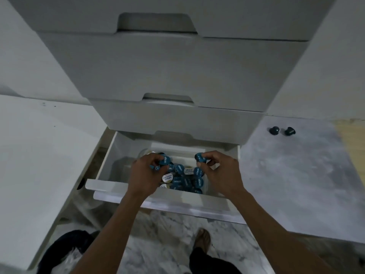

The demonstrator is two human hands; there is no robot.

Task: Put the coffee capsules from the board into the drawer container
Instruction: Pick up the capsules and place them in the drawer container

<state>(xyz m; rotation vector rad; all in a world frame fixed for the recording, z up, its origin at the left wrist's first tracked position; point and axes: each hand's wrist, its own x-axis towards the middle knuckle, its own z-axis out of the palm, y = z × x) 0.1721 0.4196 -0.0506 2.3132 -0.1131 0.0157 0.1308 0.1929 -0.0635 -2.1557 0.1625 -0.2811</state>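
The bottom white drawer stands pulled out. Inside it a clear container holds a heap of blue-lidded coffee capsules, with a few white-lidded ones among them. My left hand hovers over the left of the heap, its fingers closed on several blue capsules. Over the right side, my right hand pinches a blue capsule. Two dark capsules lie on the grey board to the right of the drawers.
Above the pulled-out drawer are closed white drawer fronts with cut-out handles. A white surface lies on the left. My foot rests on the marbled floor below, and a dark bag sits at lower left.
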